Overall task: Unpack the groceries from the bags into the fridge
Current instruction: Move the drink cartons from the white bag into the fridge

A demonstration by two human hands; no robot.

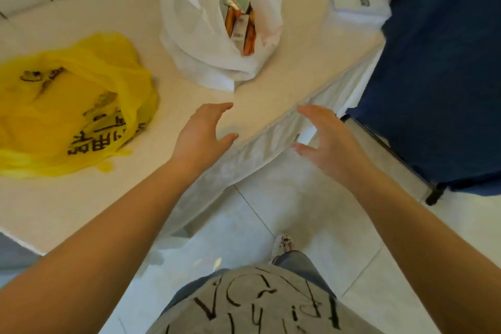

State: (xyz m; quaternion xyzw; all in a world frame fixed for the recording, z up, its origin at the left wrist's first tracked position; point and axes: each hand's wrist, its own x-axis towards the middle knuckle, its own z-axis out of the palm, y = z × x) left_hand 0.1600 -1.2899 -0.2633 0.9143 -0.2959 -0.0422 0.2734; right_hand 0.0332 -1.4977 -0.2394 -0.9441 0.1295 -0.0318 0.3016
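White-clothed tabletop: your left hand and right hand hover empty, fingers spread, at its near edge. Mid-tabletop, the soft white grocery bag likely sags; lift its firmer packets instead.

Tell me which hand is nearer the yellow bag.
Left. The left hand hovers over the table edge, just right of the yellow bag. The right hand is farther right, past the edge, over the floor.
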